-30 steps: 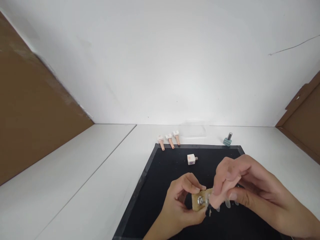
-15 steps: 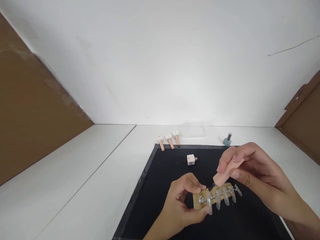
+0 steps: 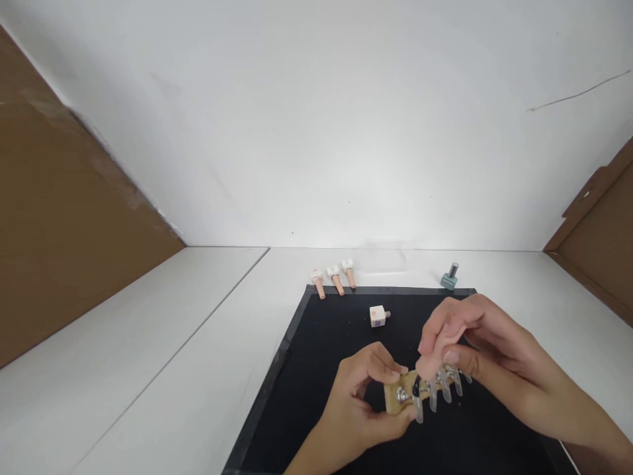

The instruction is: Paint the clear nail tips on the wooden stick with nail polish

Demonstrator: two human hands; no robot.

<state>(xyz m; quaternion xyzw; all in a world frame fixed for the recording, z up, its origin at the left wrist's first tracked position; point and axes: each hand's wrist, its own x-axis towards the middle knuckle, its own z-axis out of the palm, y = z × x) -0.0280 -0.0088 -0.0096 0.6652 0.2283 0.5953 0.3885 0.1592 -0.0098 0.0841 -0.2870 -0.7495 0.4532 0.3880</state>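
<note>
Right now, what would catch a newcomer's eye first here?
Two hands low on the black mat: the left hand pinches a wooden holder of clear nail tips, and the right hand touches a pink-capped brush to them. Behind lie three pink bottles and one teal bottle.

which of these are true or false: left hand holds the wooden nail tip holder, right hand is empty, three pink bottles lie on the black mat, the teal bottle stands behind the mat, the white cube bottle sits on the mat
1. The left hand holds the tan wooden holder with clear nail tips. True.
2. The right hand is empty. False: it pinches a pink brush cap over the nail tips.
3. Three small pink bottles lie on the black mat. False: they lie on the white table, just past the mat's far edge.
4. The teal bottle stands beyond the mat's far edge. True.
5. The white cube-shaped bottle sits on the mat. True.
</note>
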